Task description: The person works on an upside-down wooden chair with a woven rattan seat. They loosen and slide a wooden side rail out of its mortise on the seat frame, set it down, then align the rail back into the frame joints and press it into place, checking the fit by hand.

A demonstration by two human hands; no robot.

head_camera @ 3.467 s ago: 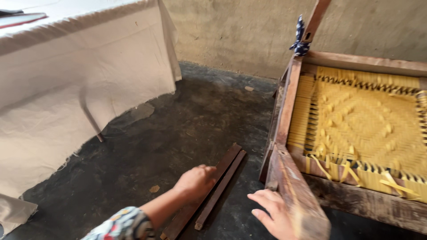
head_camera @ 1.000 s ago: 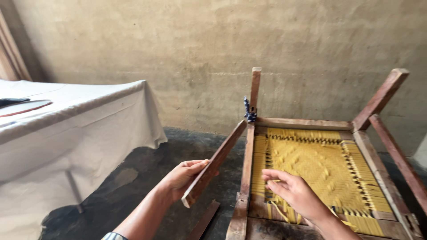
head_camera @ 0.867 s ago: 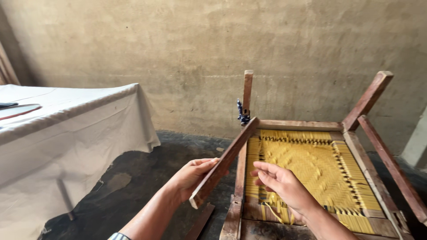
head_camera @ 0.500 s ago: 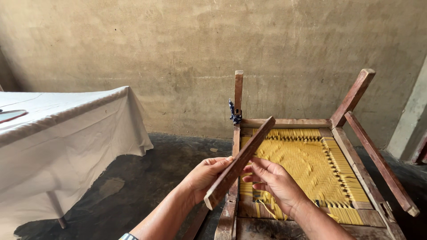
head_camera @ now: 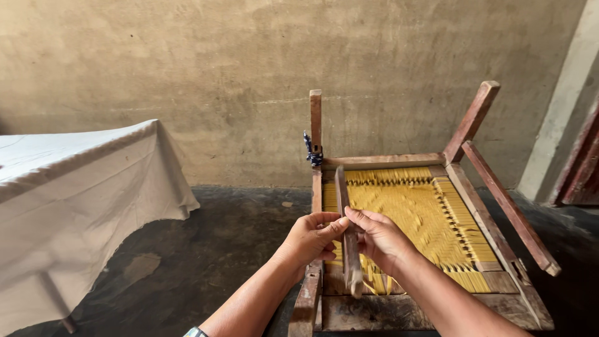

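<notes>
Left hand (head_camera: 310, 238) and right hand (head_camera: 378, 237) both closed around long narrow brown wooden slat (head_camera: 348, 234), held upright between them above near rail of overturned wooden chair frame with yellow woven seat (head_camera: 409, 212). Advice: keep grip balanced, slat square to frame rail, lower end clear of weave. White cloth-covered table (head_camera: 75, 187) left; plastered wall (head_camera: 206, 68) behind.

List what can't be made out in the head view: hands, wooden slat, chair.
- Wooden slat: its middle is covered by both hands.
- Right hand: fingertips hidden behind the slat.
- Left hand: palm side faces away.
- Upturned chair frame: near rail cut off by the bottom edge; forearms cover part.
- Blue bundle on the chair leg: too small to identify.
- Cloth-covered table: cut off by the left edge.
</notes>
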